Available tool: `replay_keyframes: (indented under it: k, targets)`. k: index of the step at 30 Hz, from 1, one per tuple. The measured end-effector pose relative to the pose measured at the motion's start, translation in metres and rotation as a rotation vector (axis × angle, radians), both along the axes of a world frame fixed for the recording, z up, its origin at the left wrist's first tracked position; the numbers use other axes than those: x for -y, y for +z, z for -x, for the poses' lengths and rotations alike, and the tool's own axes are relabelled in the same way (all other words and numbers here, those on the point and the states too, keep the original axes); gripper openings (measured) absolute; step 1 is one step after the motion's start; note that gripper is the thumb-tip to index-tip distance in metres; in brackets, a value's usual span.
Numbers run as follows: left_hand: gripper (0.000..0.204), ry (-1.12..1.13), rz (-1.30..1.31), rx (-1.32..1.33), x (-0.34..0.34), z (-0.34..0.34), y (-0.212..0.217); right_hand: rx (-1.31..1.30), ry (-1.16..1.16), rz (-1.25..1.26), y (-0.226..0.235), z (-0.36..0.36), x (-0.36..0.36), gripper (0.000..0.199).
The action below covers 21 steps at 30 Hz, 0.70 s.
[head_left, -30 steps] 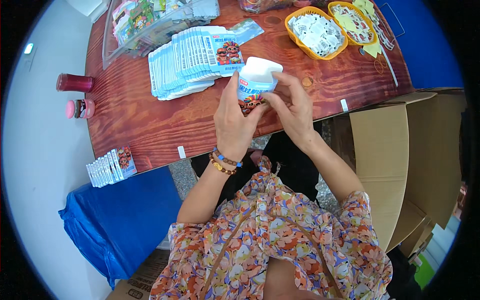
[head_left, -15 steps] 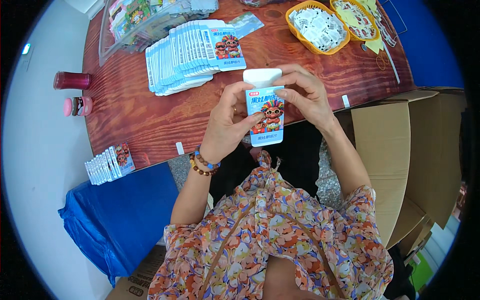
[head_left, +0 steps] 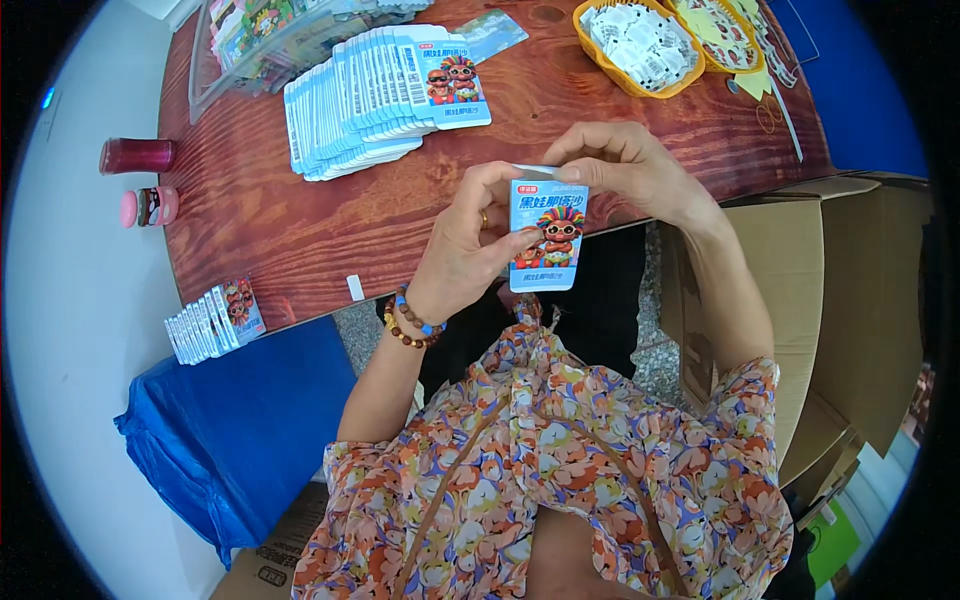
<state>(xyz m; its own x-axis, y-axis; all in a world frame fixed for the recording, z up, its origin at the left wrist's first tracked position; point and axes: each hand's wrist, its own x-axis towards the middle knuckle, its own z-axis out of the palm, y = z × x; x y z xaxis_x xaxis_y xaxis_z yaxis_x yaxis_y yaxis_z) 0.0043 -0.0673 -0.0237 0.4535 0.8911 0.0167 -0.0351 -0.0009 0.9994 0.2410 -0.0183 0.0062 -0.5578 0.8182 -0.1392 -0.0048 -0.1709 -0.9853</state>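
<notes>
Over the table's near edge I hold a small upright flat box (head_left: 556,250), light blue and white with colourful cartoon figures printed on its front. My left hand (head_left: 458,245) is closed on its left side, thumb across the front and fingers behind. At the box's top, my right hand (head_left: 640,178) pinches the white flap (head_left: 536,171) between thumb and forefinger. The flap is bent over, nearly edge-on. A fanned stack of flat matching boxes (head_left: 370,90) lies on the table beyond my left hand.
Several finished-looking boxes (head_left: 215,322) stand in a row at the left table edge. Two jars, one dark red (head_left: 138,155) and one pink (head_left: 150,207), are further up. A clear bin (head_left: 205,75) and yellow baskets (head_left: 652,92) of small packets sit at the back. An open carton (head_left: 850,300) is at right.
The flap, which stood up flat and white, is now tilted over at the box's top. My right hand has shifted right and off the box's front; the box has moved slightly right.
</notes>
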Motion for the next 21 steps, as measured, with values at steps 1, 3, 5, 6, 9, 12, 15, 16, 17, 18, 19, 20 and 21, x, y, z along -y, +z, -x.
replay_keyframes:
  k: [1, 3, 5, 6, 9, 12, 15, 16, 17, 18, 19, 20, 21]
  targets:
    - [0.054, -0.005, 0.024, 0.010, 0.001, 0.001, -0.002, 0.046, 0.015, -0.028, 0.000, 0.001, 0.001, 0.018]
    - [0.056, -0.013, 0.047, 0.023, 0.001, 0.000, -0.003, 0.070, 0.009, -0.058, -0.003, -0.003, 0.000, 0.019]
    - [0.059, -0.008, 0.041, -0.003, 0.002, 0.000, -0.004, 0.092, 0.005, -0.087, -0.004, -0.003, 0.001, 0.022]
    - [0.059, -0.005, 0.044, -0.004, 0.002, 0.000, -0.004, 0.145, -0.025, -0.111, -0.003, -0.001, 0.003, 0.021]
    - [0.059, 0.019, 0.078, 0.032, 0.003, -0.003, -0.002, 0.279, -0.066, -0.176, 0.004, 0.004, 0.010, 0.021]
    - [0.065, 0.043, 0.127, 0.023, 0.003, -0.004, -0.003, 0.391, -0.053, -0.282, 0.010, 0.003, 0.012, 0.023]
    - [0.075, 0.045, 0.134, -0.015, 0.003, -0.005, -0.003, 0.428, 0.008, -0.430, 0.013, -0.001, 0.013, 0.028]
    - [0.076, 0.046, 0.136, 0.000, 0.002, -0.006, -0.002, 0.435, 0.040, -0.516, 0.013, -0.002, 0.014, 0.030]
    - [0.077, 0.047, 0.136, 0.017, 0.002, -0.006, -0.002, 0.436, 0.042, -0.514, 0.011, -0.003, 0.016, 0.030]
    - [0.077, 0.049, 0.138, 0.018, 0.002, -0.006, -0.003, 0.457, 0.036, -0.554, 0.008, -0.004, 0.020, 0.033]
    - [0.073, 0.027, 0.142, -0.005, 0.002, -0.005, -0.006, 0.478, 0.029, -0.595, 0.005, -0.004, 0.024, 0.035]
    - [0.068, 0.003, 0.146, -0.030, 0.003, -0.004, -0.008, 0.477, 0.029, -0.594, 0.001, -0.002, 0.027, 0.035]
    - [0.068, 0.004, 0.146, -0.030, 0.004, -0.003, -0.009, 0.476, -0.003, -0.637, -0.002, 0.002, 0.030, 0.035]
